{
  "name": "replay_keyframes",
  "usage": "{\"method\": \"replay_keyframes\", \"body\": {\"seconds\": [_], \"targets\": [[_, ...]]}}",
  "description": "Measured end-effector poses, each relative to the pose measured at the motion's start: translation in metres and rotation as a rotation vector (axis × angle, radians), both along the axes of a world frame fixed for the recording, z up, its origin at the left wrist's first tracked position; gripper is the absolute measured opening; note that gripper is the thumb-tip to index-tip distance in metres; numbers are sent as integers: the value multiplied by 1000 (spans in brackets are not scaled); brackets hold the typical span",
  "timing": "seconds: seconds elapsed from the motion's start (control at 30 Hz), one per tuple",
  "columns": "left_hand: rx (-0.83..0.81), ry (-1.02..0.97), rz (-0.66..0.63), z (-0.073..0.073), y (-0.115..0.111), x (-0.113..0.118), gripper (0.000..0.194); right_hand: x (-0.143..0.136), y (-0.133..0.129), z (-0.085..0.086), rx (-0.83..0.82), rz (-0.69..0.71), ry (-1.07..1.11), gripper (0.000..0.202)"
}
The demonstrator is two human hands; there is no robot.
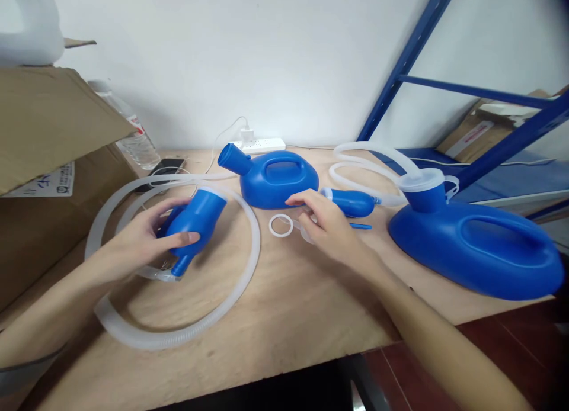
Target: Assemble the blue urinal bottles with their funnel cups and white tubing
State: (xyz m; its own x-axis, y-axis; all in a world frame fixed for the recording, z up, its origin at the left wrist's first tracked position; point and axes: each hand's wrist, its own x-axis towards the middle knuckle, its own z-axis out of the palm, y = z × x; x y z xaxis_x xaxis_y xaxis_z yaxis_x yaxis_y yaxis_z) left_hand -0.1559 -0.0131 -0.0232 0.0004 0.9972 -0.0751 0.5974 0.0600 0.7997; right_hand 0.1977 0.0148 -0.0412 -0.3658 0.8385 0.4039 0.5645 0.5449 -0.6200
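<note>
My left hand (162, 227) is wrapped round a blue plastic cup with a narrow spout (200, 221), tilted with its wide mouth up and to the right. The spout points down near the end of a translucent corrugated hose (253, 251) that loops over the table. My right hand (324, 221) is over the table with fingers bent and apart. Just left of it lies a white ring (281, 225). A translucent cap (306, 233) is partly hidden under its fingers; contact is hard to tell. Behind stands a blue urinal bottle with a handle (275, 180).
At right, a second blue bottle (471, 245) has a white lid (421, 180) and hose. A blue cup piece (353, 202) and blue strip (361, 226) lie nearby. A cardboard box (53, 121), water bottle (137, 138), phone (166, 167) and power strip (262, 145) stand around.
</note>
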Motion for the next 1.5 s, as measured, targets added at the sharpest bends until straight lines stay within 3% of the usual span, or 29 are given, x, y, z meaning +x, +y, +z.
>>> {"method": "replay_keyframes", "body": {"seconds": [0.07,0.17,0.3,0.73,1.2,1.5], "targets": [[5,58,-53,-5,0,3,99,10,4,7,-4,-33,-268,25],[57,161,-151,-8,-1,11,92,14,4,9,-42,30,-573,25],[54,199,-202,-10,0,13,92,5,-1,2,53,113,-730,31],[142,402,-258,-29,-2,-3,84,-18,-7,-19,217,226,-600,31],[223,427,-256,-25,-8,-1,76,-6,5,-21,162,-35,-603,35],[274,462,-275,-29,-11,1,79,-10,1,-15,165,-77,-480,39]]}}
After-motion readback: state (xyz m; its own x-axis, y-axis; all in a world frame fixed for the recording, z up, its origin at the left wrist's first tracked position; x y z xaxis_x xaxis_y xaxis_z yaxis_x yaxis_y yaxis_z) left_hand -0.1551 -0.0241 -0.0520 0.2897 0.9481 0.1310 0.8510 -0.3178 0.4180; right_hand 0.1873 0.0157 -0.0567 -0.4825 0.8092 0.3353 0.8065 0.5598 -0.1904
